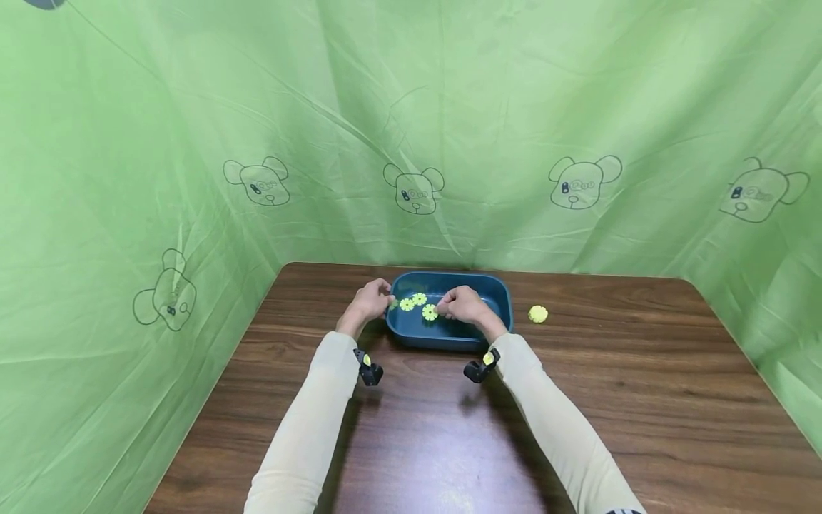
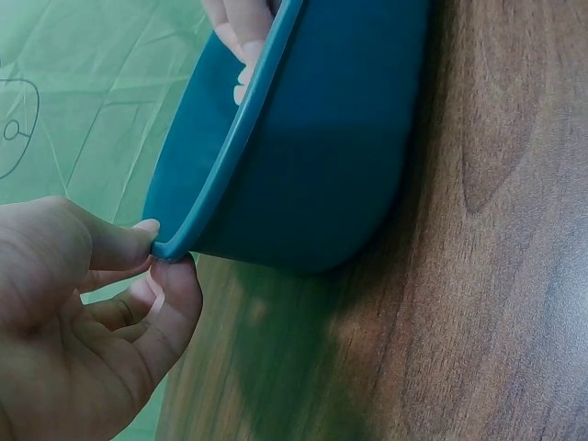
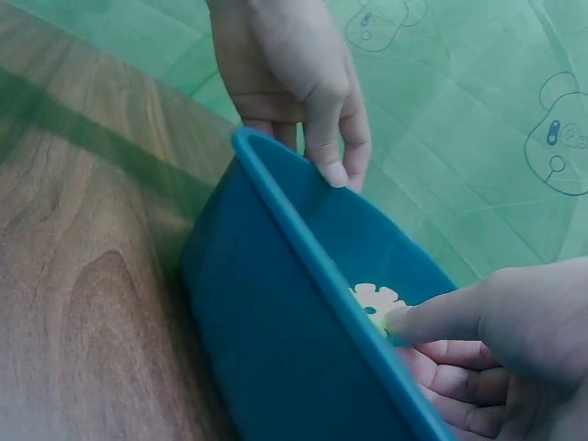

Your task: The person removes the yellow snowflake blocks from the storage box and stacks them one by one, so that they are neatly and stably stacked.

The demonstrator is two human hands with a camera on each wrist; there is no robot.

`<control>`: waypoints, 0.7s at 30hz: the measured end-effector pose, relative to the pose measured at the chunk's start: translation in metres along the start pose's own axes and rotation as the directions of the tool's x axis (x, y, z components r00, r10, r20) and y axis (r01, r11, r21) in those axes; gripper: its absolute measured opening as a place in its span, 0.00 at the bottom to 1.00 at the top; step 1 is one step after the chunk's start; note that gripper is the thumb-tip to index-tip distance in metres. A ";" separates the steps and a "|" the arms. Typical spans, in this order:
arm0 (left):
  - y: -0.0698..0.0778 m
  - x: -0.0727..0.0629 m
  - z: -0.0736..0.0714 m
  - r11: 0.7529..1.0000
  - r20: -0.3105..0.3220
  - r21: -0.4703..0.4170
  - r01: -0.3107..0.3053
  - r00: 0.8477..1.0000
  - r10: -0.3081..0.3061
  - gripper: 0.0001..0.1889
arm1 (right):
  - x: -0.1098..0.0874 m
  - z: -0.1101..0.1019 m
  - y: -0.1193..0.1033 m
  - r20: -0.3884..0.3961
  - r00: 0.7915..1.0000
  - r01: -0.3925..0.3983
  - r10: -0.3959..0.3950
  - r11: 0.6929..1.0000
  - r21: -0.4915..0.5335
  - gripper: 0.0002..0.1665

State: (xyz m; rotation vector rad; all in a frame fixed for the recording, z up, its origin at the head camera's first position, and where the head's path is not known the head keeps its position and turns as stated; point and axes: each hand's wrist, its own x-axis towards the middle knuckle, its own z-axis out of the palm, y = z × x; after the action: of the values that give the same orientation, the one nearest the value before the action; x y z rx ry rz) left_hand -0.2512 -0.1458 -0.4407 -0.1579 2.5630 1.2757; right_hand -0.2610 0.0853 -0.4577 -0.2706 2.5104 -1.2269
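Note:
A dark blue plastic basin stands near the table's far edge. My left hand pinches the rim at its left end between thumb and fingers, as the left wrist view shows close up. Inside the basin, my right hand pinches a yellow flower-shaped piece with the thumb over its edge and the other fingers curled behind. Two more yellow flower-shaped pieces, one nearer the left and one farther back, show in the basin in the head view.
A scalloped yellow piece lies on the brown wooden table to the right of the basin. Green cloth with printed bear faces hangs behind the table and at both sides.

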 end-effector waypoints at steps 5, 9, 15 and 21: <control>0.000 0.000 0.000 1.000 -0.001 -0.008 -0.013 1.000 0.013 0.14 | -0.006 -0.008 -0.003 -0.018 1.000 -0.005 0.006 1.000 0.026 0.09; 0.000 -0.001 -0.001 1.000 -0.006 -0.004 -0.014 1.000 0.014 0.14 | -0.011 -0.014 -0.005 -0.035 0.999 -0.019 0.021 0.999 0.036 0.10; -0.003 0.000 0.000 1.000 -0.002 -0.003 -0.004 1.000 0.004 0.14 | -0.020 -0.022 -0.003 -0.068 0.998 -0.010 0.011 1.000 0.022 0.11; -0.003 0.000 0.000 1.000 -0.001 -0.002 -0.014 1.000 0.014 0.15 | -0.029 -0.032 0.002 -0.108 0.994 0.012 -0.009 1.000 0.024 0.11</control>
State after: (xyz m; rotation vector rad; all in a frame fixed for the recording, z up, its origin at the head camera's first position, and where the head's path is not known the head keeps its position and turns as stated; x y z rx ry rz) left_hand -0.2507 -0.1472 -0.4428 -0.1418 2.5683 1.2829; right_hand -0.2464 0.1191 -0.4348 -0.2177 2.5855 -1.3084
